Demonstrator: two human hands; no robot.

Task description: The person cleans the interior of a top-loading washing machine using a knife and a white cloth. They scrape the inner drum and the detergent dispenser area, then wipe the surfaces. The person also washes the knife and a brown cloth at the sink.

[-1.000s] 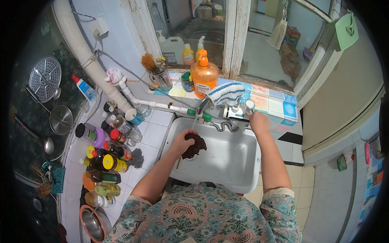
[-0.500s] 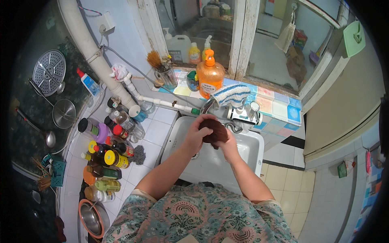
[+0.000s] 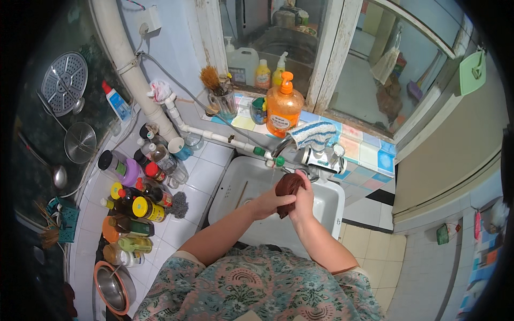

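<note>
Over the white sink [image 3: 225, 182], both hands are closed on a dark reddish-brown rounded object [image 3: 288, 185] with a narrower lower end; its exact kind does not show. My left hand [image 3: 269, 204] grips the lower left side with its thumb across the front. My right hand [image 3: 303, 202] wraps the right side, fingers reaching up along the edge. The hands hide part of the object. Just behind them stands the tap [image 3: 322, 159], with a blue-and-white striped cloth [image 3: 313, 134] draped over it. A thin brown stick [image 3: 242, 194] lies in the sink, left of my left hand.
An orange pump bottle [image 3: 284, 111] stands on the tiled ledge, beside a glass jug [image 3: 224, 101] holding a brush. Several bottles and jars crowd the left counter, near a grey scouring pad [image 3: 178, 205]. A metal bowl [image 3: 111, 291] sits at the near left.
Both hands have shifted slightly right and down within the view. The brown object has turned to a narrower, more upright side, and my left hand has slid to its lower part. The stick has come into sight.
</note>
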